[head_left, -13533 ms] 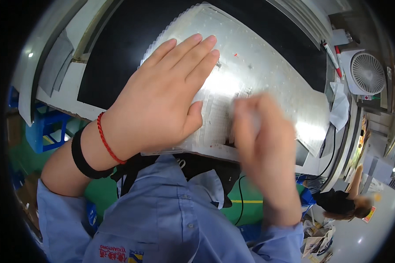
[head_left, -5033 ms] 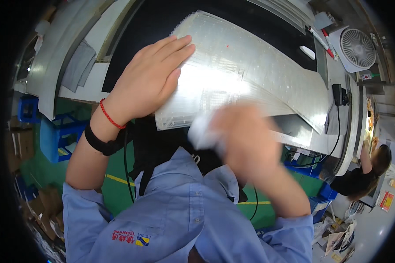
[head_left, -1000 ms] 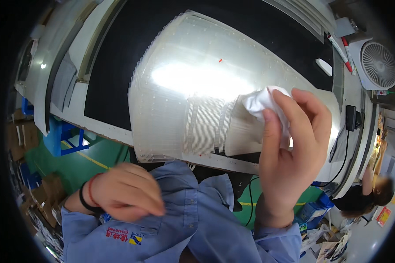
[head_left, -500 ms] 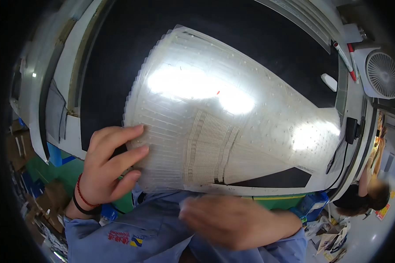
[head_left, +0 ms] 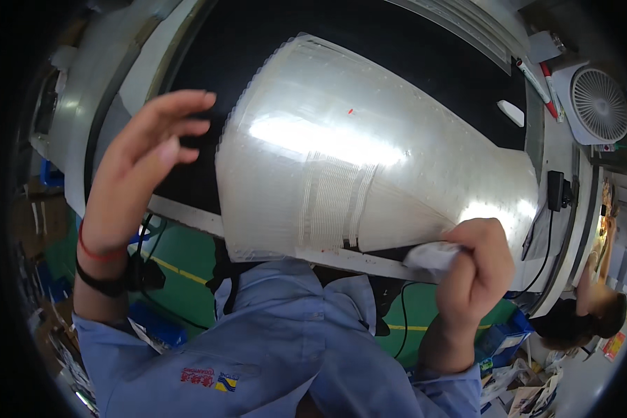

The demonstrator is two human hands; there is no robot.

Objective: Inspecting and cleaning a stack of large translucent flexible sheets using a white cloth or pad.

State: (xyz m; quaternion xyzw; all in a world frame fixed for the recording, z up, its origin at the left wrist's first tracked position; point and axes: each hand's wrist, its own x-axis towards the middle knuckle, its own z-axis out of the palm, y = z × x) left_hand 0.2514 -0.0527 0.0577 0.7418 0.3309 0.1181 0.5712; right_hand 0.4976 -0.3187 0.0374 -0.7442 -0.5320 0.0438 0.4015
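Note:
A fanned stack of clear plastic sheets lies across the black work surface, glossy with reflected light and marked by a small red spot. Off its left edge, my left hand hovers with fingers apart and nothing in them. At the stack's near right side, my right hand is closed on a crumpled white cloth, over the table's front edge. Whether the cloth touches the sheets I cannot tell.
A small white fan stands at the far right, with red-and-white markers and a white block nearby. A black power adapter trails a cable. Another person is at the right; blue bins sit below.
My left hand has lifted off the sheets' left edge and moved up and away. My right hand has swung right, from in front of my body, and the white cloth now shows in it.

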